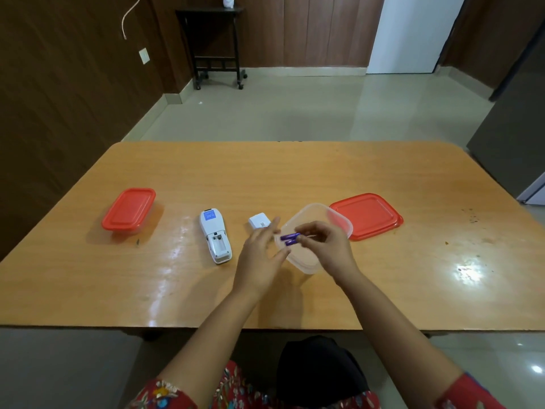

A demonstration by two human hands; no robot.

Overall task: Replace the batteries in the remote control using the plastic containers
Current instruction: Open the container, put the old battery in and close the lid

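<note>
Forearms reach up from six o'clock over the table (295, 172), converging on the open clear container (309, 261) near centre. The right hand (330, 249) curls over it, fingertips pinched on two purple batteries (290, 239) above its bowl. The left hand (259, 255) spreads flat, fingers loose and empty, touching the container's nine o'clock rim. The container's red lid (367, 215) lies at two o'clock, the lidded container (129, 210) far toward nine, with bare wood between. The remote (215, 236) lies back-up, compartment uncovered, and its cover (259, 221) sits beside it.
</note>
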